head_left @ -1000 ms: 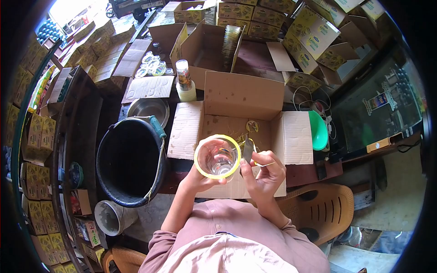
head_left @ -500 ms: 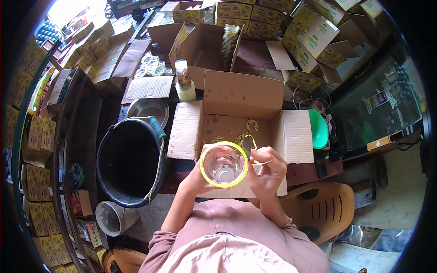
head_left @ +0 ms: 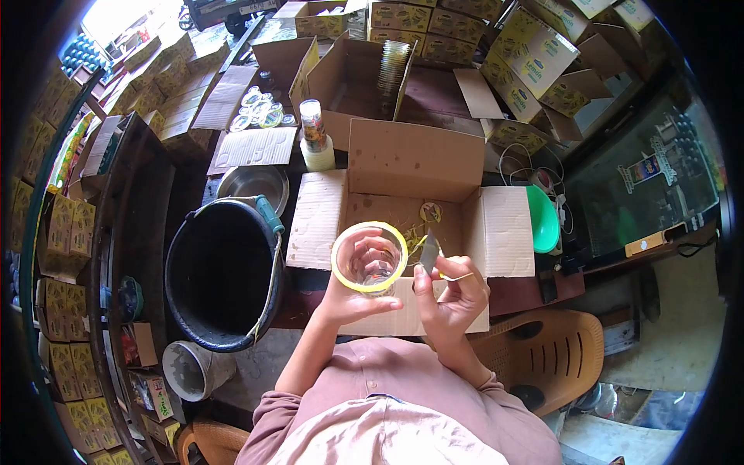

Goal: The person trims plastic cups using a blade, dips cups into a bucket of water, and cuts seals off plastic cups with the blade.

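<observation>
My left hand (head_left: 346, 304) is wrapped around a clear cup (head_left: 372, 288) with a yellow rim, its mouth tilted up toward me. Some of its fingers show through the clear wall. In my right hand (head_left: 457, 302) is a small knife, its flat grey blade (head_left: 428, 253) pointing up and away, just right of the cup and apart from it. A thin yellow strip shows by the right fingers. Beyond both hands stands an open cardboard box (head_left: 415, 159), with yellow scraps (head_left: 417, 232) and a round printed piece (head_left: 430, 211) inside.
A black bucket (head_left: 177, 298) with a handle stands left, before a metal bowl (head_left: 280, 186). Behind are a cup stack (head_left: 318, 159) and several round lids (head_left: 260, 108). A green bowl (head_left: 545, 221) sits right of the box. A brown chair (head_left: 577, 341) is at my right.
The cup in my left hand has moved up and left, away from the blade. My right hand stays near its place, the blade now showing more of its flat side.
</observation>
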